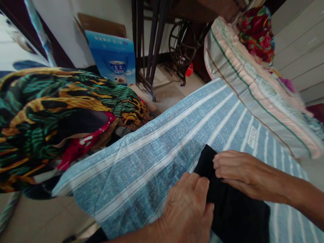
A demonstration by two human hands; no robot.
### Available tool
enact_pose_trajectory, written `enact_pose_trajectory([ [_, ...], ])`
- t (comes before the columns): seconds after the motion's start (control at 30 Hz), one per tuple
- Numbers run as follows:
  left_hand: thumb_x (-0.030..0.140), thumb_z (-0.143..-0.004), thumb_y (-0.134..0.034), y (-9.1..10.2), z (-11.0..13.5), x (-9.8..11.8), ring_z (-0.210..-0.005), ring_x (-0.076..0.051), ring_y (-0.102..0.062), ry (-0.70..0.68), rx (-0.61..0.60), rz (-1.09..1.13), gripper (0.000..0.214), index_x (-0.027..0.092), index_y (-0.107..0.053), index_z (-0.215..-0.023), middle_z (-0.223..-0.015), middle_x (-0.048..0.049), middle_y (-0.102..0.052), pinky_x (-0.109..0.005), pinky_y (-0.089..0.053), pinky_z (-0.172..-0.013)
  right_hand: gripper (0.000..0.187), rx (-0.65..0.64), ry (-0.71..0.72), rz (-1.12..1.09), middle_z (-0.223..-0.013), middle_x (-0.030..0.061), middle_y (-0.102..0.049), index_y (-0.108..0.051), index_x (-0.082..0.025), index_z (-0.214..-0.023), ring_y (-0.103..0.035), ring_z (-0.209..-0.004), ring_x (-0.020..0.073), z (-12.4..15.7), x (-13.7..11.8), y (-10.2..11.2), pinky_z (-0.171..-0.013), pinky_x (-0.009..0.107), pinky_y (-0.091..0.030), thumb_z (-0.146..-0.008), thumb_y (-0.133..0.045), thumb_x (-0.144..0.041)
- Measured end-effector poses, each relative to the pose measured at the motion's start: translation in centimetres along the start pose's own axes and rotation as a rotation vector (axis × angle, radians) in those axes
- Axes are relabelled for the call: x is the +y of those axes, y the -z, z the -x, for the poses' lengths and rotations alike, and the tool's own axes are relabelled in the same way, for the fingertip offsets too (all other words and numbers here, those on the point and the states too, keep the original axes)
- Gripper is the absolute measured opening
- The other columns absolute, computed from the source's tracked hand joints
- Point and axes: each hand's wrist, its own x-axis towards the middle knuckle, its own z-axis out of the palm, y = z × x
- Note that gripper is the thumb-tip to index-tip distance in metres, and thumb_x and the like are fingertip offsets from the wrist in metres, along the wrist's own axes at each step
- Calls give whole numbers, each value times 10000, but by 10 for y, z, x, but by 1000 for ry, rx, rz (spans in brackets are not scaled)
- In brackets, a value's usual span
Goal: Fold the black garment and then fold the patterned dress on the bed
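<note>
- 1 white label (251, 136) on the blue-and-white striped cloth (141, 148) carries dark lettering, too small to read surely.
- The blue box (108, 50), its brown flap up, bears a printed can (117, 67) with large dark characters and a row of small white marks along its top; neither reads clearly.
- The black cloth (240, 216) lies on the striped cloth at the lower right, its narrow upper end pointing away from the person.
- The left hand (188, 197) is narrow, fingers bent over the black cloth's left edge, gripping it.
- The right hand (240, 168) is closed, fingertips gathered on the black cloth near that upper end; the 2 hands are close together but apart.
- A heap of green, yellow and black patterned fabric (83, 87) rises along the left, with red cloth (78, 152) poking out below.
- Folded bedding (243, 74) borders the far right, a red floral bundle (258, 33) on top.
- Behind stands a dark metal frame (153, 37) with 1 spoked wheel (183, 42).
- The striped cloth's far-left edge slants past bare floor (164, 96); open striped surface lies left of the hands.
</note>
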Motion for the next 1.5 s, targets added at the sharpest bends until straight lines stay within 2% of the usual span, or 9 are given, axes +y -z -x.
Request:
enact_pose_trajectory([
  [0.2, 211, -785, -521, -11, -8, 0, -862, -252, -556, -6, -3, -91, 275, 170, -568, -1053, -942, -101, -630, -435, -475, -791, 216, 66, -40, 55, -1002, 75, -639, -626, -259, -1002, -595, -965, 201, 6, 2, -1, -850, 346, -487, -882, -461, -186],
  [0.3, 192, -814, -478, -9, -9, 2, -813, -243, -559, -37, -61, -115, 224, 159, -588, -1007, -883, -105, -632, -421, -476, -744, 241, 108, -47, 69, -1063, 76, -635, -599, -266, -1081, -591, -1009, 212, 9, 9, -1, -854, 341, -494, -867, -501, -211],
  [0.43, 211, -785, -531, -3, -12, 8, -853, -267, -569, -19, -148, -45, 231, 147, -591, -998, -935, -122, -641, -447, -459, -775, 316, 129, -113, -15, -1075, 60, -639, -578, -282, -1139, -600, -1004, 210, 12, 19, 0, -859, 337, -496, -829, -556, -226],
  [0.6, 267, -766, -546, 4, -17, 15, -860, -280, -590, 92, -210, 55, 254, 142, -601, -979, -915, -121, -659, -454, -424, -820, 226, 121, -198, -134, -982, 41, -654, -637, -282, -1024, -618, -909, 191, 9, 18, 6, -829, 329, -497, -805, -586, -265],
  [0.77, 347, -778, -505, 8, -22, 19, -726, -232, -601, 223, -218, 144, 227, 176, -610, -886, -818, -80, -667, -347, -424, -664, 152, 99, -244, -270, -869, 28, -663, -668, -255, -930, -613, -805, 165, 7, 16, 13, -744, 283, -493, -800, -590, -266],
  [0.87, 384, -793, -479, 7, -25, 19, -627, -200, -581, 230, -193, 135, 240, 192, -611, -850, -740, -59, -652, -306, -381, -574, 134, 141, -278, -369, -852, 30, -664, -681, -226, -881, -611, -799, 154, 8, 17, 15, -745, 263, -485, -798, -583, -264],
  [1.0, 348, -808, -462, 4, -28, 19, -560, -174, -545, 206, -159, 101, 213, 191, -607, -815, -634, -37, -607, -286, -339, -542, 149, 185, -335, -481, -867, 31, -671, -688, -205, -880, -614, -817, 150, 8, 21, 15, -765, 260, -480, -786, -578, -245],
  [1.13, 313, -810, -452, 1, -28, 18, -545, -156, -527, 181, -142, 106, 182, 197, -579, -750, -614, -22, -592, -277, -320, -533, 180, 133, -404, -550, -851, 27, -677, -684, -188, -897, -617, -788, 142, 4, 26, 17, -740, 257, -481, -786, -547, -222],
  [1.5, 212, -788, -488, -3, -30, 14, -670, -134, -542, 187, -33, 203, 160, 188, -487, -630, -727, -9, -601, -245, -336, -586, 242, -94, -327, -749, -903, 29, -676, -672, -160, -966, -617, -850, 140, -21, 40, 26, -788, 270, -476, -740, -603, -215],
])
